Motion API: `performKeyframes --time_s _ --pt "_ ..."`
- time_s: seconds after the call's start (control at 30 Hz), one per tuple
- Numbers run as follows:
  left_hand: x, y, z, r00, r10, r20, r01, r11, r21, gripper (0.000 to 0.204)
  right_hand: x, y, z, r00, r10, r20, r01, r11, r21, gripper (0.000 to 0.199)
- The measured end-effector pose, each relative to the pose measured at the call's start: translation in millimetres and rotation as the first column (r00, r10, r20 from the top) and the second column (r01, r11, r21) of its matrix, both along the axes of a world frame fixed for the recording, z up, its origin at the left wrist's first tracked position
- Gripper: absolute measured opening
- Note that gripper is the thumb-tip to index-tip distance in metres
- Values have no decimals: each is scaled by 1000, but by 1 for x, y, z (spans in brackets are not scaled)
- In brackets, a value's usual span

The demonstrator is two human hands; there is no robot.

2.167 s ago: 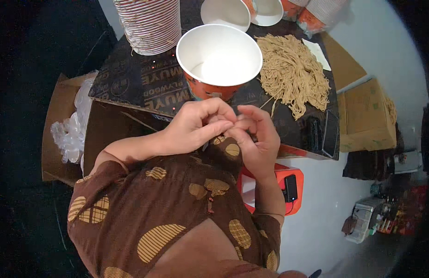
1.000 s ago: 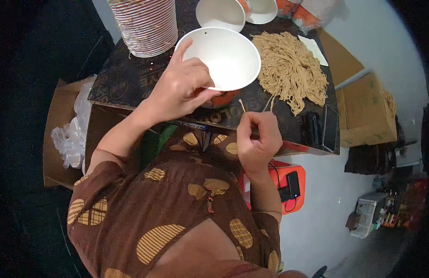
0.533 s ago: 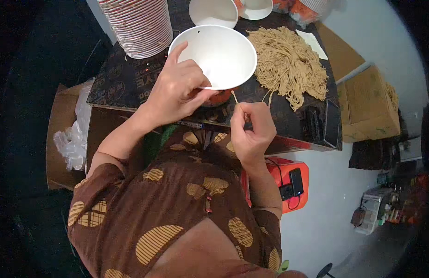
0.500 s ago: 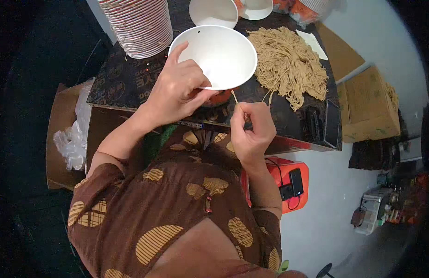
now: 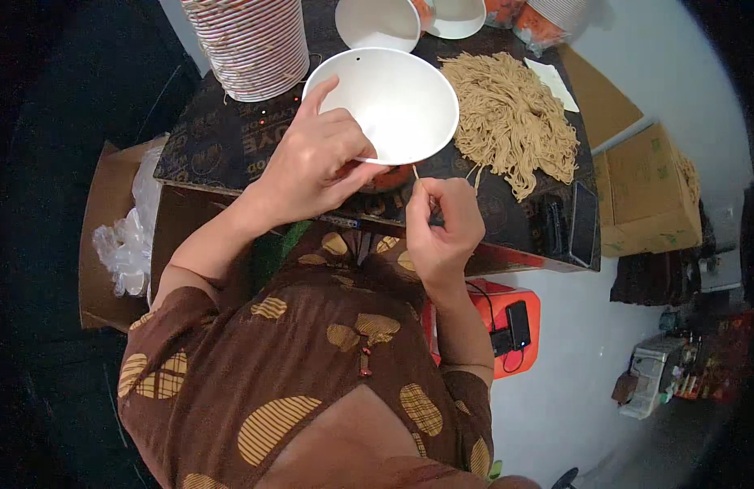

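A white paper bowl point(image 5: 393, 102) is tilted toward me over the table's front edge, with a small dark hole near its far left rim. My left hand point(image 5: 324, 159) pinches its near rim between thumb and fingers, the index finger raised. To the right, my right hand point(image 5: 446, 224) is closed on a tan cord point(image 5: 417, 174), whose short upright end shows just below the bowl's rim. More of this cord comes out behind my knuckles. Beyond that hand lies a loose heap of tan cords point(image 5: 515, 118). What is under the bowl is mostly hidden.
A tall stack of bowls point(image 5: 250, 49) stands at the table's back left, and more white bowls point(image 5: 378, 23) lie behind. A dark phone point(image 5: 584, 224) rests at the table's right edge. Cardboard boxes point(image 5: 650, 191) flank the table; an orange stool point(image 5: 523, 310) holds another phone point(image 5: 518, 324).
The bowl appears slightly lower and farther right in view, along with the table things. My hands keep nearly the same pose; less of the cord's end shows above my right hand.
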State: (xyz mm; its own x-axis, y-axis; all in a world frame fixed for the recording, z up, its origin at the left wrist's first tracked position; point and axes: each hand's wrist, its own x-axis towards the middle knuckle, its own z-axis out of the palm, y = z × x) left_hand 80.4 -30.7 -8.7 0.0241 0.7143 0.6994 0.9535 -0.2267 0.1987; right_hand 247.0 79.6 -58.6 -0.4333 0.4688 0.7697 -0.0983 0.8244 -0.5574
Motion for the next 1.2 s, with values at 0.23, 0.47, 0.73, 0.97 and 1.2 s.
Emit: performKeyframes --time_s 0.23,0.47,0.73,0.97,1.2 --pt "-12 3 33 993 -28 113 42 991 -128 23 -2 4 -2 1000 13 25 -13 1000 9 18" --pt "-23 39 53 938 -161 307 326 711 -623 35 -7 5 1 999 -8 35 7 1000 29 18" --pt "-23 55 55 889 -154 431 445 513 -734 12 -8 7 2 997 -27 66 26 999 23 17" --pt "-36 54 51 838 17 545 419 620 -663 15 9 15 7 983 -81 167 53 984 168 15" --pt "-37 61 42 503 23 864 639 662 -390 14 18 7 13 964 -64 256 5 974 225 13"
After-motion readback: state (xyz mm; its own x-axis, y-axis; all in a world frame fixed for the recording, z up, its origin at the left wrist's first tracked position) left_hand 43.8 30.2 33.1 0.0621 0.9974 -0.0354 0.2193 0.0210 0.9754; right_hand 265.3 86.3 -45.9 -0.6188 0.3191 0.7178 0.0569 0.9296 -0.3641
